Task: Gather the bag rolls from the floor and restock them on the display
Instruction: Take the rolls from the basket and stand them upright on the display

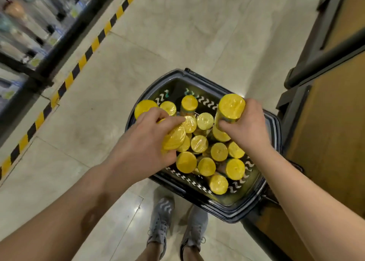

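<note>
Our left hand [146, 136] and right hand [245, 126] each clamp a bag roll [232, 106] over the basket [231, 214] below, where rolls [219, 151] stand on end, we judge, for easy grabbing.

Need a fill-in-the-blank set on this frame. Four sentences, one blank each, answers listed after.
1. The bag rolls in the basket have ____ ends.
2. The right hand has a grip on a roll raised ____ the others.
3. Counting the left hand, ____ hands grip rolls.
4. The floor tape is striped yellow and ____.

Missing words: yellow; above; two; black.
</note>
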Action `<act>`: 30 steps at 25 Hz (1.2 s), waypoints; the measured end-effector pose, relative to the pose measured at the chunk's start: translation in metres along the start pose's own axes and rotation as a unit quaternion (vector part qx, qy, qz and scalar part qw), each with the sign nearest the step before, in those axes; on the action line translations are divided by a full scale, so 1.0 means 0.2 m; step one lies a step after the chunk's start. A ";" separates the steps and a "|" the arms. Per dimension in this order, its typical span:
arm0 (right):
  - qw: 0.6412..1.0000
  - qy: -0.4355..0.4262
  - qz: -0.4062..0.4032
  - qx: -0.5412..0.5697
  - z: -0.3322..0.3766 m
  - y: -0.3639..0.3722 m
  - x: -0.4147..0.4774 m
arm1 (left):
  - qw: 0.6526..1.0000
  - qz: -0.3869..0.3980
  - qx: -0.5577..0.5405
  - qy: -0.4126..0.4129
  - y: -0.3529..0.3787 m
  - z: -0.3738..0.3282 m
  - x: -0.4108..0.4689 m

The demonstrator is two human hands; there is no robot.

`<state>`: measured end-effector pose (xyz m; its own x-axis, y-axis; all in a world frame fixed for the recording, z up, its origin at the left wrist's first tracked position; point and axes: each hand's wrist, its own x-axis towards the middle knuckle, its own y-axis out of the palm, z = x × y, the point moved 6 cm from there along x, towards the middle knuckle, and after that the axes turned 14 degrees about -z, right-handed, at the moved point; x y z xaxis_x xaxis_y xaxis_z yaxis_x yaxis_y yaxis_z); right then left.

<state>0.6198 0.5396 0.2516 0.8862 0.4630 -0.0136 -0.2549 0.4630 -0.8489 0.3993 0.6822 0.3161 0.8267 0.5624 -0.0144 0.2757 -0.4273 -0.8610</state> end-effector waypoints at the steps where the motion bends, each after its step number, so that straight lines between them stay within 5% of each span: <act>1: 0.999 0.007 -0.004 0.035 0.10 -0.16 -0.02 | 1.000 -0.001 -0.007 0.007 -0.12 -0.08 0.02; 8: 0.983 -0.083 -0.020 0.163 0.90 -1.52 -0.23 | 0.991 -0.092 -0.088 0.051 -1.24 -0.82 0.08; 14: 0.973 -0.124 -0.078 0.178 1.19 -2.52 -0.55 | 0.956 -0.158 -0.218 0.114 -1.93 -1.50 -0.03; 21: 0.958 -0.064 -0.209 0.186 0.98 -3.01 -0.93 | 0.909 -0.083 -0.363 0.187 -1.89 -2.02 -0.13; 30: 0.928 0.026 -0.328 0.176 0.38 -3.45 -1.16 | 0.882 -0.013 -0.420 0.215 -1.57 -2.63 -0.27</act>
<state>0.5605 0.1707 0.8815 0.9105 -0.0400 0.4116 0.2445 0.8548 -0.4577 0.5270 0.4129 0.8546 0.8742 0.3363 0.3504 0.4140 -0.8931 -0.1757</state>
